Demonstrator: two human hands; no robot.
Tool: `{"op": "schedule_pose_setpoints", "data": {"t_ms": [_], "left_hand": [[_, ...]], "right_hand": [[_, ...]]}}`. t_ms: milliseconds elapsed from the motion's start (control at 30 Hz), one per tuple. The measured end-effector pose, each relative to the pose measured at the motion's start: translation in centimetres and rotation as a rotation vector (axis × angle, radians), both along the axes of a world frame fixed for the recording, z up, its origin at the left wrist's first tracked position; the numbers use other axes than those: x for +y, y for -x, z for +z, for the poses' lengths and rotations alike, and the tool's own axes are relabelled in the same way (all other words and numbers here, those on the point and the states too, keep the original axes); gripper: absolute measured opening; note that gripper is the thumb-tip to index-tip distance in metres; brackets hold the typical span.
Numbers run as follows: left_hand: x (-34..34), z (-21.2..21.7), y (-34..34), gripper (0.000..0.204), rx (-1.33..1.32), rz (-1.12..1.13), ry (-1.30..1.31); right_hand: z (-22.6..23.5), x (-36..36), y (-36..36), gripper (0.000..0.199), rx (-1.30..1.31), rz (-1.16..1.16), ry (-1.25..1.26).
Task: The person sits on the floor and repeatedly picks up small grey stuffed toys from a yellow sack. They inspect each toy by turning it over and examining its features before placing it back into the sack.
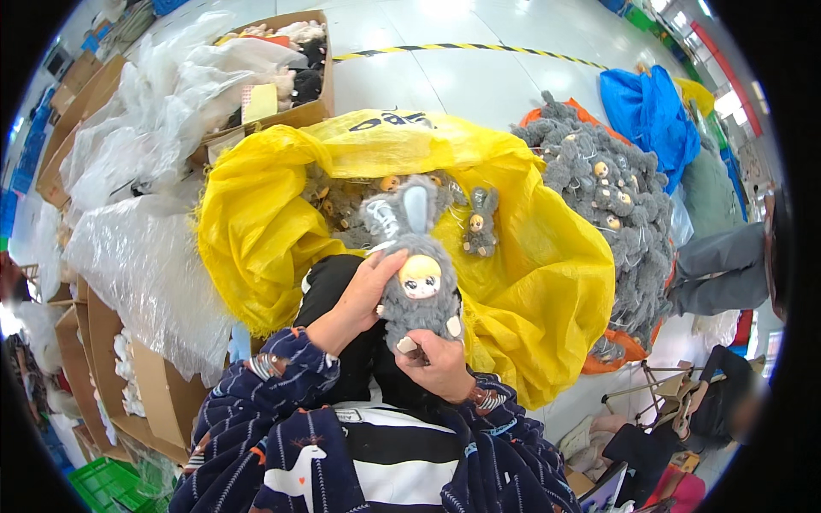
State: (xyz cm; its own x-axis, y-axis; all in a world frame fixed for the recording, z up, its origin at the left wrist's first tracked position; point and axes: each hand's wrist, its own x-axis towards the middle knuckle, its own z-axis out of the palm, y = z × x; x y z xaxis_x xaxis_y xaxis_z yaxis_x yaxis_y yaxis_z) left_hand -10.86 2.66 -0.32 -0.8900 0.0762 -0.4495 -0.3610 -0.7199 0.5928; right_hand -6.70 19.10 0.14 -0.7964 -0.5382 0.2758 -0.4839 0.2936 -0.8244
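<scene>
A grey plush bunny doll [422, 309] with long ears and a doll face is held upright over my lap, its face turned up. My left hand [363, 295] grips the doll's side by the head, thumb close to the face. Lower down, my right hand [434, 366] pinches one of its feet. Beyond the doll lies a big yellow woven sack [256, 248], its mouth spread wide. Inside it are several similar grey dolls, one small bunny doll [480, 224] lying apart on the right.
A large pile of grey plush dolls [590, 197] on orange sacking stands to the right, with a blue bag [654, 120] behind. Cardboard boxes [321, 107] and clear plastic sheeting [137, 256] line the left. Another person's legs [718, 265] are at the right; someone sits lower right.
</scene>
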Motion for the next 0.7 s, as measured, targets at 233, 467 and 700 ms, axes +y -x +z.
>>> {"op": "schedule_pose_setpoints", "data": {"t_ms": [233, 467, 700], "left_hand": [[0.3, -1.3, -1.5, 0.016, 0.234, 0.138, 0.261], [0.3, -3.0, -2.2, 0.016, 0.404, 0.172, 0.88], [0.3, -2.9, -1.8, 0.019, 0.447, 0.177, 0.697]], "right_hand": [[0.1, 0.2, -2.8, 0.022, -0.002, 0.073, -0.201], [1.1, -0.6, -2.9, 0.024, -0.074, -0.003, -0.219], [6.7, 1.0, 1.5, 0.031, -0.222, -0.215, -0.073]]}}
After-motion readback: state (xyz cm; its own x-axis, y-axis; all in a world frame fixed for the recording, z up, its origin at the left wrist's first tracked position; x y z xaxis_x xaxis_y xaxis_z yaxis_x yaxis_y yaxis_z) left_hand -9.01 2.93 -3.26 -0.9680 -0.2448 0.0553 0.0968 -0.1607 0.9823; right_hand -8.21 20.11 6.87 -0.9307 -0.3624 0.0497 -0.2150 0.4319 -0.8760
